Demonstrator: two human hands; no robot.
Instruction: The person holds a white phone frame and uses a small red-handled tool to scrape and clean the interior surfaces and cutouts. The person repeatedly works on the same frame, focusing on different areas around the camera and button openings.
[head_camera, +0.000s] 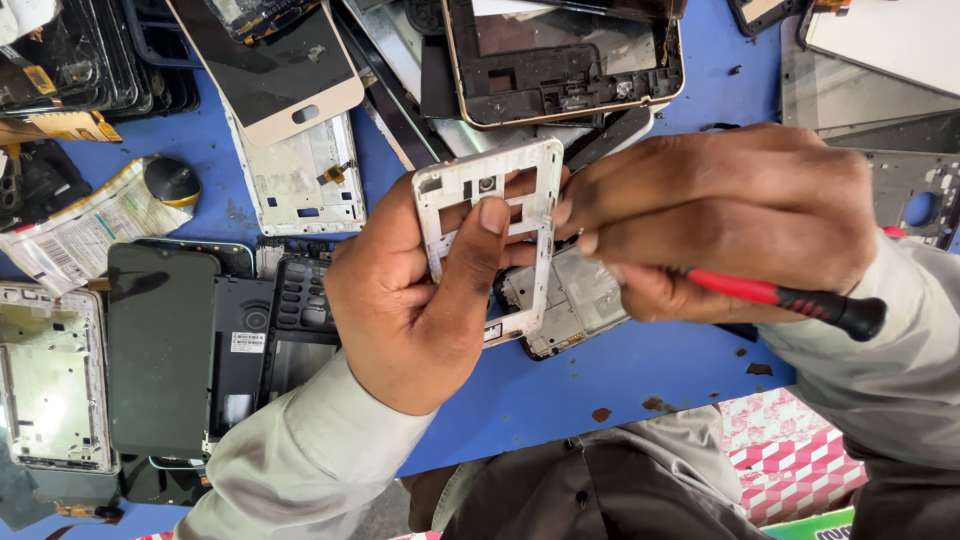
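Note:
My left hand (420, 300) grips a white plastic phone frame (545, 215), held upright above the blue table (560, 385), with the thumb pressed across its middle. My right hand (720, 215) holds a red-and-black screwdriver (790, 298); the handle sticks out to the right and the tip is hidden behind my fingers at the frame's right edge. Fingertips of the right hand touch the frame. A silver phone chassis (575, 300) lies on the table just beneath the frame.
Phone parts crowd the table: a dark phone (160, 350) and metal mid-frame (50, 375) at left, a gold-rimmed housing (565, 65) at the top, screens and back covers (300, 70) around it. A crumpled paper wrapper (90, 225) lies left. A pink patterned box (790, 450) sits lower right.

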